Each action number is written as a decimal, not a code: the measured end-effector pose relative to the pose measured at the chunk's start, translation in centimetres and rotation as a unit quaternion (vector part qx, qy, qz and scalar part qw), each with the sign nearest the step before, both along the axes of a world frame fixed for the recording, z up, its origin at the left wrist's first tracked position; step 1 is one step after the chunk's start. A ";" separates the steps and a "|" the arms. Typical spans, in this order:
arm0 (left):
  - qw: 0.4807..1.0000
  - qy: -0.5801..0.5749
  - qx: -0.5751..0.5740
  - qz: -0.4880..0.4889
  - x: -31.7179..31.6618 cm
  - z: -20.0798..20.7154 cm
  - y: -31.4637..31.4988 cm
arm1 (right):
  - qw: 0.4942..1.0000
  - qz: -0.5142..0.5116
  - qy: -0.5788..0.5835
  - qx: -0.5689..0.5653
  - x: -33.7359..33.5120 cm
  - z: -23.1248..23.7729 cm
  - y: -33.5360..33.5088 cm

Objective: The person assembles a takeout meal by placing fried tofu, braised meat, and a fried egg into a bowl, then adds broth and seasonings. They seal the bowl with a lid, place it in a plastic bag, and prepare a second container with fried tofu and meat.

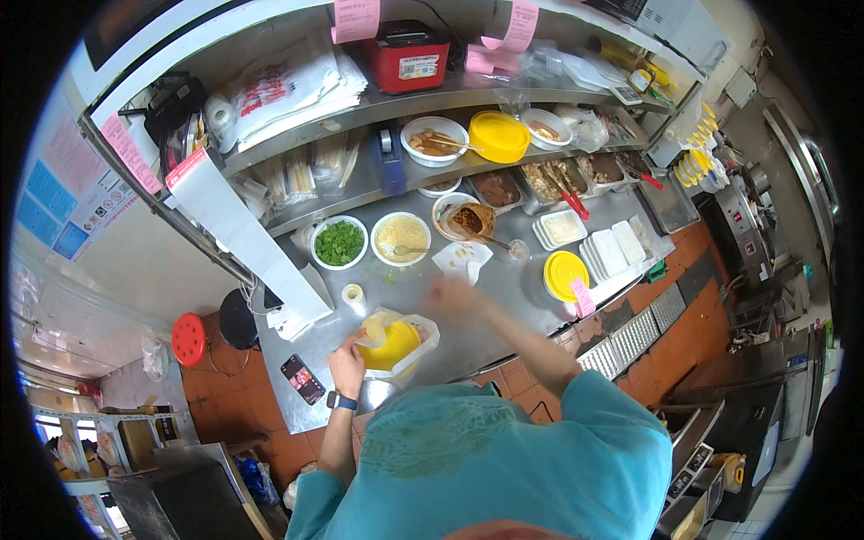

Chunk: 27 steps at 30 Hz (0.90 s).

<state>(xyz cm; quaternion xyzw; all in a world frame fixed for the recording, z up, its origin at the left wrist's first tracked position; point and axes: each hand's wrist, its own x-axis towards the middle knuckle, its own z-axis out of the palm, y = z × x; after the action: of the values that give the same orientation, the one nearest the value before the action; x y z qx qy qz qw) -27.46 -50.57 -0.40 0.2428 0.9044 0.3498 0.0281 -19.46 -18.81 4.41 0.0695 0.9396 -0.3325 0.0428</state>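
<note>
My left hand (346, 363), a watch on its wrist, is closed on the left rim of a whitish plastic bag (427, 345). Inside the open bag lies a round yellow lid (396, 340), probably on a tub whose sides are hidden. Over the metal table is my right hand (453, 295), smeared by motion, so its fingers cannot be read. Just beyond it lies a white paper sheet (462, 258). Past the bag stands a small pale-topped jar (354, 295). White bowls of chopped greens (339, 243) and minced pale food (401, 236) sit farther back.
A phone (302, 379) lies at the table's left edge. At right are a yellow-lidded tub (565, 275) and white lidded boxes (608, 253). A brown-stained bag (472, 220) with a spoon stands at the back. Metal trays (543, 181) and a red printer (407, 58) line the shelves.
</note>
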 end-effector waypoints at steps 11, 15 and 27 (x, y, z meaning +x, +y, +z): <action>0.999 0.027 -0.016 -0.027 0.1 -0.8 2.7 | 0.720 -0.208 0.470 -0.467 -18.4 33.5 28.8; 0.992 0.109 -0.047 0.049 1.9 1.0 3.0 | 0.804 -0.236 0.505 -0.206 -15.9 34.4 29.2; 0.984 0.016 -0.137 -0.114 7.4 2.4 6.7 | 0.941 -0.108 -0.052 -0.317 11.5 -7.7 -5.2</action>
<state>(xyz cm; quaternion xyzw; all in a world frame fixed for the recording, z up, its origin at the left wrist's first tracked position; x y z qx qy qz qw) -20.10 -43.91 1.99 0.3440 0.9104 0.2133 0.0863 -7.93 -24.05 -3.28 0.1701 0.7690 -0.6116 0.0752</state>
